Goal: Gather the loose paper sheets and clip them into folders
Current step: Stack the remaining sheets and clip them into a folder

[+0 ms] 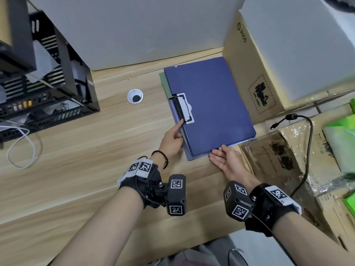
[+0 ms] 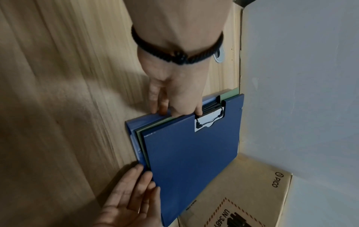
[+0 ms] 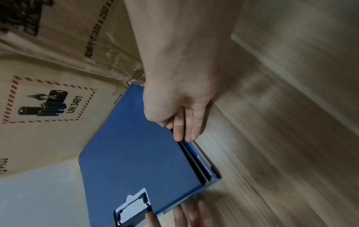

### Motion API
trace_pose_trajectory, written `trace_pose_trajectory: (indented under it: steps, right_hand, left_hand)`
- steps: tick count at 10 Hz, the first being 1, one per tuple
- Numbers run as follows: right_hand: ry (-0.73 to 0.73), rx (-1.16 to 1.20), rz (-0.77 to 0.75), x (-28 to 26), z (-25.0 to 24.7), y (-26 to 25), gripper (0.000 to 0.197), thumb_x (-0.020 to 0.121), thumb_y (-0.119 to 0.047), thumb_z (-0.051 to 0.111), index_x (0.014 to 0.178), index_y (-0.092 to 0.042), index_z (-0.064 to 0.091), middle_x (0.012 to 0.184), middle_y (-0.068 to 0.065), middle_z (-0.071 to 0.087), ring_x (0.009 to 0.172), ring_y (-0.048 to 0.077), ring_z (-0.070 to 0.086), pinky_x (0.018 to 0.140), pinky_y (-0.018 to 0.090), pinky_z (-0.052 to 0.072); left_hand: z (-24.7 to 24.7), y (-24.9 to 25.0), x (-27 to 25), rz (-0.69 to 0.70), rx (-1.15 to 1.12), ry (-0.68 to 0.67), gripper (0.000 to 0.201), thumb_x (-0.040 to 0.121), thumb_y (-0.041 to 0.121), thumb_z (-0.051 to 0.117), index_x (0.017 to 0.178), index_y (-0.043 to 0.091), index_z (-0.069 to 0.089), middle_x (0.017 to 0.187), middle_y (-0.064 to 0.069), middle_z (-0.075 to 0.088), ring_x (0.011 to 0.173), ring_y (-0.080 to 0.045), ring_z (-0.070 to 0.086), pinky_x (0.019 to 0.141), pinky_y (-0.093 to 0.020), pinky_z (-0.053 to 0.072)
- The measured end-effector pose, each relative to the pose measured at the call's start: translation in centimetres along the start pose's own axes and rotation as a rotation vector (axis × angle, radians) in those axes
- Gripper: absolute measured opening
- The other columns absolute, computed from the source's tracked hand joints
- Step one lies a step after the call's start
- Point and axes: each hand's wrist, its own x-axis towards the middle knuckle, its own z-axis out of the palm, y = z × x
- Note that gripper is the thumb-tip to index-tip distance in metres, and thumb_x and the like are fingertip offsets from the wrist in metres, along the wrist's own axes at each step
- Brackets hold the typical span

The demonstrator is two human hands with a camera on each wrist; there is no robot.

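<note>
A stack of closed folders lies on the wooden desk (image 1: 76,143). The top blue folder (image 1: 209,104) (image 2: 192,153) (image 3: 132,153) covers a green one (image 1: 163,81) (image 2: 230,93) and a lighter blue one (image 2: 134,127) at the bottom. A black and white clip (image 1: 183,108) (image 2: 208,118) (image 3: 134,208) shows at the stack's left edge. My left hand (image 1: 172,139) (image 2: 174,98) presses straight fingers against that edge, the forefinger at the clip. My right hand (image 1: 223,156) (image 3: 182,116), open and palm up, touches the near edge. No loose sheets are visible.
A PICO cardboard box (image 1: 255,73) stands right behind the stack, and plastic-wrapped boxes (image 1: 278,156) lie to its right with a black cable (image 1: 305,150). A black metal rack (image 1: 38,83) fills the far left. A cable hole (image 1: 135,96) sits left of the folders.
</note>
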Motion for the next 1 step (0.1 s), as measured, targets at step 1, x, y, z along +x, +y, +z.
trace_pose_trajectory:
  steps: [1]
  right_hand:
    - [-0.049,-0.085,0.025,-0.96,0.12,1.08,0.02,0.101,-0.017,0.041,0.088,-0.013,0.056,0.069,0.005,0.073,0.066,0.02,0.073,0.063,0.029,0.06]
  left_hand:
    - [-1.79,-0.6,-0.88,-0.067,-0.047,-0.062,0.063,0.089,-0.016,0.03,0.141,0.018,0.044,0.085,-0.004,0.052,0.065,-0.02,0.05,0.06,-0.032,0.043]
